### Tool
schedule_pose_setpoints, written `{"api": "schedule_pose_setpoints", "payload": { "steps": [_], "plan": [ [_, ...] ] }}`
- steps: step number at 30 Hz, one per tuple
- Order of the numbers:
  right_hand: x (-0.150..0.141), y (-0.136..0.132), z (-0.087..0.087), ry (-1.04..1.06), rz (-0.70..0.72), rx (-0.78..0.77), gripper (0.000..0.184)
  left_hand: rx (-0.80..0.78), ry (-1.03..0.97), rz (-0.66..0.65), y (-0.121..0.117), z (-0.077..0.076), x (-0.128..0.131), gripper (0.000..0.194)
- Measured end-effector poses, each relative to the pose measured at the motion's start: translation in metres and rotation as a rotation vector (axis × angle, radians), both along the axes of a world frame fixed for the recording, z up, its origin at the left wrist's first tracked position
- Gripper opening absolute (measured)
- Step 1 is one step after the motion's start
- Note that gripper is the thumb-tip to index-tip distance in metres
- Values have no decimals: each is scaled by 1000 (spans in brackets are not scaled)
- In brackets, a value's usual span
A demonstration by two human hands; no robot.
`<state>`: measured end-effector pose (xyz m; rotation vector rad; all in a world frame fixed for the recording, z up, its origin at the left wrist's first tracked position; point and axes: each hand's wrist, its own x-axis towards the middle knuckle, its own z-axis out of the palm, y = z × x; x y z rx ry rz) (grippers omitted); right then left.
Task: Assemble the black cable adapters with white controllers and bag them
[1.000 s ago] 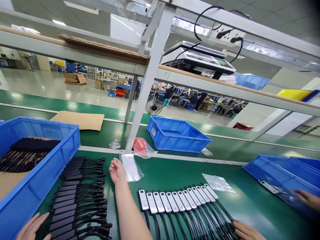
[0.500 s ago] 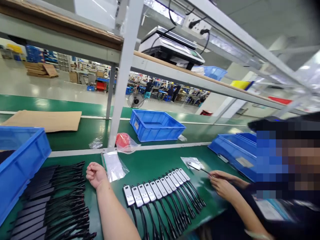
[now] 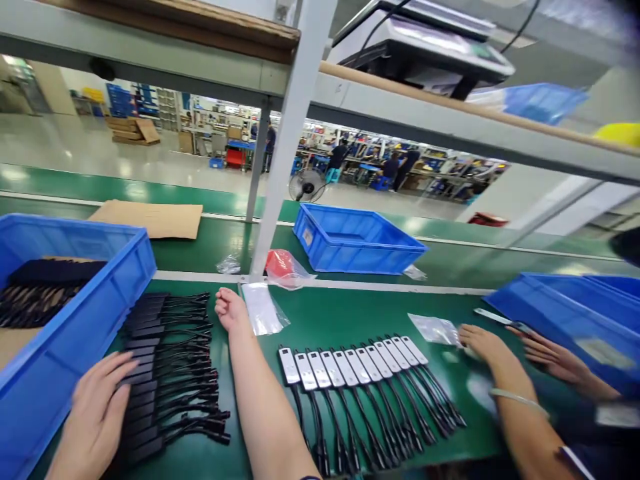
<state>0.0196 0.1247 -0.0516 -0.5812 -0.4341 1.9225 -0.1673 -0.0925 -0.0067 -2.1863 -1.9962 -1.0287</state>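
Note:
My left hand lies flat with fingers spread on a stack of black cabled modules, next to the big blue bin. My right arm reaches forward over the green mat. My right hand rests there in a loose fist beside a clear plastic bag; nothing shows in it. A row of several white-faced modules with black cables lies to the right of that arm.
A co-worker's two hands work at the right by a small clear bag and blue trays. Behind the mat stand a blue tray, a red bagged item, cardboard and a shelf post.
My left hand has come back into view and moved up onto the black modules. My right fist has barely moved. The co-worker's hands have shifted right, toward the blue trays.

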Motion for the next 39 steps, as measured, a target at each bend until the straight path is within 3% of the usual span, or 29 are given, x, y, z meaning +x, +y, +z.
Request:
{"api": "schedule_pose_setpoints", "payload": {
  "steps": [3,6,9,12,17,25,35,39],
  "plan": [
    [1,2,-6,31,5,-5,9,-46,95,-80,38,23,16,27],
    [2,-1,-9,47,16,-8,14,-203,206,-125,93,34,25,32],
    [1,-3,-12,56,24,-9,16,-368,321,-117,133,29,25,33],
    [-1,-1,-13,55,19,-15,16,-468,367,-136,153,16,25,34],
    [-1,3,-14,40,0,-25,15,-555,355,-159,168,1,29,29],
    [-5,3,-18,14,18,-40,15,-623,93,-226,177,-4,17,9],
    [-17,-8,-16,-34,142,83,15,-691,-338,-361,180,-7,23,42],
    [-18,-8,-16,-68,129,122,15,-729,-447,-419,187,-6,30,32]
  ]
}}
